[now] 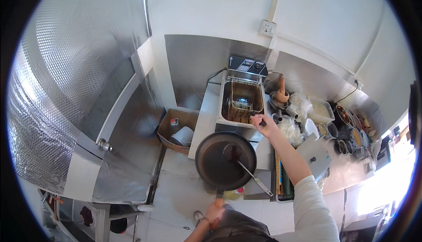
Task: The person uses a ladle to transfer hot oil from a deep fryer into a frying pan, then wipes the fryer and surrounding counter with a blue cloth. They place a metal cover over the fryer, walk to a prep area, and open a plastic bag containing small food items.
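Observation:
My left hand (pixel 215 211) grips the orange-brown handle of a large dark frying pan (pixel 211 163), held level in front of the fryer. Dark liquid lies in the pan, and a ladle (pixel 232 151) rests in it with its handle over the rim at the lower right. My right hand (pixel 262 125) is closed around the black handle of a wire fryer basket (pixel 245 95). The basket sits at the tank of an electric deep fryer (pixel 225 108) holding brown oil; how deep it sits is hard to tell.
Right of the fryer stand a wooden pestle (pixel 282 85), plastic bags (pixel 290 131), a clear tub (pixel 321 110) and several bowls and cups. A cardboard box (pixel 189 118) with containers is on the left, near a door with a round knob (pixel 105 145). A yellow-filled bottle (pixel 233 194) stands below the pan.

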`<move>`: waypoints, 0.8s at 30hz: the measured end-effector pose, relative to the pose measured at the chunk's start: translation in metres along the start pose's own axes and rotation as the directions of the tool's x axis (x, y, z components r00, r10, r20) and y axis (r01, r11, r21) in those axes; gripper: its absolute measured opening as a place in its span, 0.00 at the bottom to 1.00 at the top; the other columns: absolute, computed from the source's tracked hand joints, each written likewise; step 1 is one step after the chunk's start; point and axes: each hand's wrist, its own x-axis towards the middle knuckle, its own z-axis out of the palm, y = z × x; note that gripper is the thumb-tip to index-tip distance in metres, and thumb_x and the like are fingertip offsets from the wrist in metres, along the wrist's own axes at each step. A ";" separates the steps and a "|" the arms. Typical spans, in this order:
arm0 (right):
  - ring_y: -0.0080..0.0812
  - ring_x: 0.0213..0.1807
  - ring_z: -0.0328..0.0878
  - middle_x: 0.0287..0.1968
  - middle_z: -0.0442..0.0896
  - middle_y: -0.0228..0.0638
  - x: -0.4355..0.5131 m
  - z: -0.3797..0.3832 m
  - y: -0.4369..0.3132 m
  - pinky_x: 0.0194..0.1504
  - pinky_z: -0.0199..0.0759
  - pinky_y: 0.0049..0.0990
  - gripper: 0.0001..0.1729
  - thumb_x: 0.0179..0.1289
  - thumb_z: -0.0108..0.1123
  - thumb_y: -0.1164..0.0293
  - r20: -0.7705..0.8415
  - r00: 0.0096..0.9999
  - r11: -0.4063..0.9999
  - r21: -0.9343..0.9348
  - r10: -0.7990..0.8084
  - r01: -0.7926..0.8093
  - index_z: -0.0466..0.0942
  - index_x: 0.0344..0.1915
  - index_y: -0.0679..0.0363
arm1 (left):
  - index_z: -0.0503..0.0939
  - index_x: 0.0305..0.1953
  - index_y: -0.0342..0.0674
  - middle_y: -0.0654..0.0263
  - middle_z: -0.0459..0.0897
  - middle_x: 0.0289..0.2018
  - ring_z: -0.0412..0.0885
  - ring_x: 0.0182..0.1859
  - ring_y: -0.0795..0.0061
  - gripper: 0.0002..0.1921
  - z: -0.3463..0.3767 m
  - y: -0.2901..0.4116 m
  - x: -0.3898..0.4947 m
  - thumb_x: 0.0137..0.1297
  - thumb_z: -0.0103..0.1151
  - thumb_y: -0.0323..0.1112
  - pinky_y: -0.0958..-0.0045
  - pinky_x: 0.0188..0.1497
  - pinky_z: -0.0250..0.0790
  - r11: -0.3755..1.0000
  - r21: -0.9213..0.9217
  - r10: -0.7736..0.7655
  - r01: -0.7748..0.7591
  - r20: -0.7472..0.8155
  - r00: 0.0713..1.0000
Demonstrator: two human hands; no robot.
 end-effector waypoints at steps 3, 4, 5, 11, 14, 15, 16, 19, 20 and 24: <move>0.38 0.40 0.75 0.41 0.72 0.52 -0.003 -0.013 0.003 0.40 0.77 0.27 0.33 0.68 0.47 0.56 0.013 0.980 0.961 -0.195 -0.197 0.196 0.58 0.52 0.81 | 0.70 0.32 0.39 0.70 0.69 0.14 0.68 0.13 0.79 0.04 0.002 -0.004 0.004 0.55 0.54 0.26 0.75 0.14 0.60 0.985 -0.163 -0.039 0.054 0.092 0.995; 0.45 0.47 0.73 0.47 0.71 0.57 -0.008 -0.003 0.028 0.48 0.73 0.34 0.42 0.66 0.44 0.48 -0.055 0.985 0.965 -0.218 -0.161 0.146 0.53 0.57 0.80 | 0.70 0.32 0.40 0.71 0.69 0.15 0.68 0.14 0.79 0.04 -0.005 0.003 -0.004 0.56 0.54 0.26 0.76 0.15 0.61 0.971 -0.222 -0.072 0.092 0.097 0.993; 0.53 0.54 0.71 0.52 0.69 0.63 -0.016 0.009 0.053 0.55 0.69 0.41 0.50 0.64 0.41 0.39 -0.122 0.985 0.967 -0.237 -0.126 0.095 0.47 0.61 0.80 | 0.69 0.32 0.41 0.71 0.69 0.16 0.67 0.14 0.80 0.05 -0.006 -0.010 -0.003 0.57 0.55 0.27 0.76 0.16 0.61 0.922 -0.359 -0.097 0.146 0.151 0.984; 0.33 0.41 0.78 0.41 0.80 0.43 -0.131 -0.072 0.090 0.43 0.73 0.27 0.22 0.68 0.48 0.59 -0.096 0.809 0.364 -0.919 -0.580 0.151 0.71 0.48 0.68 | 0.67 0.32 0.45 0.76 0.67 0.18 0.63 0.16 0.87 0.10 -0.010 -0.019 0.010 0.60 0.61 0.35 0.79 0.18 0.59 0.645 -0.637 -0.175 0.422 0.415 0.893; 0.26 0.36 0.79 0.37 0.82 0.35 -0.170 -0.120 0.119 0.37 0.72 0.21 0.15 0.67 0.50 0.64 -0.065 0.706 0.070 -0.997 -0.706 -0.022 0.75 0.45 0.64 | 0.66 0.32 0.45 0.77 0.64 0.16 0.59 0.13 0.88 0.12 -0.014 -0.026 0.021 0.59 0.61 0.35 0.79 0.14 0.55 0.611 -0.666 -0.141 0.428 0.440 0.887; 0.28 0.36 0.79 0.36 0.82 0.37 -0.179 -0.141 0.125 0.38 0.72 0.23 0.17 0.66 0.52 0.63 0.005 0.673 -0.090 -0.992 -0.739 -0.091 0.75 0.45 0.64 | 0.66 0.32 0.44 0.76 0.64 0.15 0.59 0.13 0.88 0.12 -0.014 -0.022 0.016 0.59 0.61 0.34 0.79 0.14 0.54 0.646 -0.645 -0.141 0.408 0.424 0.895; 0.31 0.38 0.79 0.35 0.82 0.40 -0.185 -0.148 0.138 0.39 0.72 0.25 0.18 0.65 0.53 0.61 0.077 0.644 -0.238 -0.957 -0.761 -0.166 0.74 0.46 0.65 | 0.65 0.32 0.44 0.76 0.64 0.15 0.59 0.13 0.87 0.11 -0.016 -0.019 0.012 0.59 0.61 0.32 0.79 0.13 0.54 0.680 -0.625 -0.139 0.382 0.401 0.905; 0.39 0.41 0.80 0.35 0.81 0.47 -0.192 -0.169 0.178 0.45 0.72 0.32 0.26 0.62 0.56 0.57 0.032 0.625 -0.309 -0.888 -0.780 -0.340 0.70 0.50 0.68 | 0.64 0.31 0.43 0.74 0.63 0.15 0.59 0.12 0.85 0.11 -0.018 -0.035 -0.001 0.59 0.60 0.29 0.78 0.13 0.54 0.690 -0.621 -0.137 0.372 0.392 0.910; 0.37 0.38 0.81 0.35 0.81 0.45 -0.191 -0.197 0.183 0.39 0.75 0.30 0.27 0.61 0.59 0.57 0.057 0.663 -0.379 -0.855 -0.747 -0.354 0.70 0.50 0.68 | 0.64 0.31 0.43 0.73 0.63 0.15 0.60 0.12 0.84 0.11 -0.019 -0.043 -0.004 0.58 0.59 0.28 0.78 0.13 0.55 0.678 -0.628 -0.137 0.382 0.402 0.905; 0.24 0.22 0.76 0.28 0.78 0.37 -0.186 -0.154 0.241 0.20 0.69 0.21 0.16 0.63 0.57 0.62 -0.378 0.795 0.196 -0.926 -0.475 -0.323 0.70 0.39 0.66 | 0.64 0.31 0.43 0.72 0.64 0.15 0.61 0.13 0.83 0.10 -0.037 -0.046 -0.037 0.59 0.57 0.27 0.77 0.13 0.56 0.709 -0.598 -0.131 0.373 0.409 0.903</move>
